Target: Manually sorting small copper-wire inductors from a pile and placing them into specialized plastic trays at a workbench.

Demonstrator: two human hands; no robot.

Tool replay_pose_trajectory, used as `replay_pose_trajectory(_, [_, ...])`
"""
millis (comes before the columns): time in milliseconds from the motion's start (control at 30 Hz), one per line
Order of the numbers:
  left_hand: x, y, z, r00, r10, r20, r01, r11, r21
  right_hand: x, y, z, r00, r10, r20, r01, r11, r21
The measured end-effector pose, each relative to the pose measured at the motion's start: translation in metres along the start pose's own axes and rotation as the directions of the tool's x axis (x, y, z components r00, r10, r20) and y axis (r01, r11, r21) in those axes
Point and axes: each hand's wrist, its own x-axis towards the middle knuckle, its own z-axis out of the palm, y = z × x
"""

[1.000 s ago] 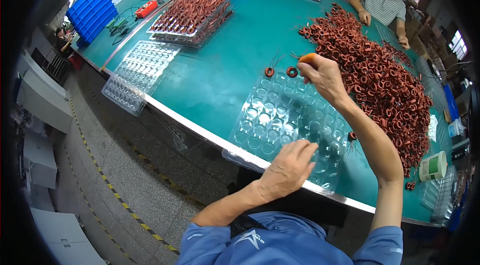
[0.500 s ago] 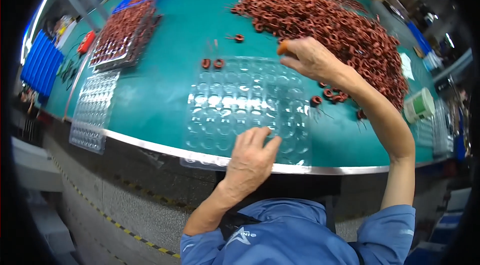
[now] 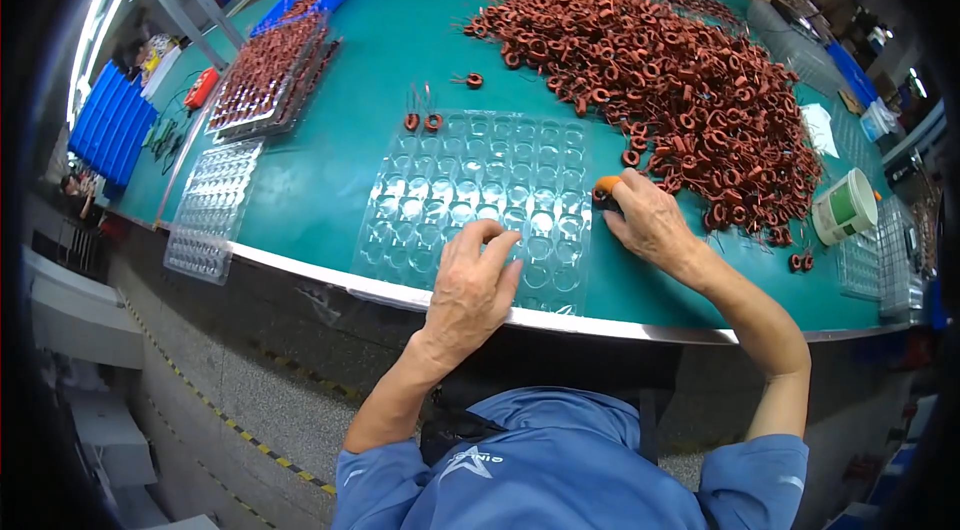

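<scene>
Touching dark ring [image 3: 600, 196]: right hand [image 3: 652, 220], orange cap [image 3: 607, 184] on one finger; can't tell if pinched.
Ring spot: left of palm, just right of clear tray [image 3: 505, 170].
Left hand [image 3: 468, 280]: farther, finger and thumb apart, over tray's near part.
Green table [image 3: 310, 215]: shows between tray's edge and big pile [image 3: 640, 50].

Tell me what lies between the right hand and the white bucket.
In the head view, the near end of the red coil pile lies between the right hand and the bucket.
</scene>
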Motion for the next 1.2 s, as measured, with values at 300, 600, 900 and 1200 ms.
replay_pose_trajectory(300, [0.022, 0.027, 0.006, 0.866, -0.359, 0.347, 0.492, 0.499, -0.713, -0.006, -0.017, -0.017, 0.984, 0.024, -0.178, 0.053, 0.909, 0.413])
replay_pose_trajectory(600, [0.036, 0.023, 0.021, 0.902, -0.171, 0.397, 0.431, 0.289, -0.855, -0.007, -0.066, -0.028, 0.965, 0.246, 0.091, -0.165, 0.299, 0.940])
replay_pose_trajectory(900, [0.025, 0.033, 0.025, 0.860, -0.178, 0.478, 0.509, 0.253, -0.823, -0.021, -0.069, -0.020, 0.878, 0.413, 0.242, -0.357, 0.228, 0.906])
replay_pose_trajectory(1200, [0.020, 0.041, 0.007, 0.934, -0.134, 0.331, 0.356, 0.418, -0.836, -0.025, -0.062, -0.011, 0.917, 0.256, 0.307, -0.329, 0.047, 0.943])
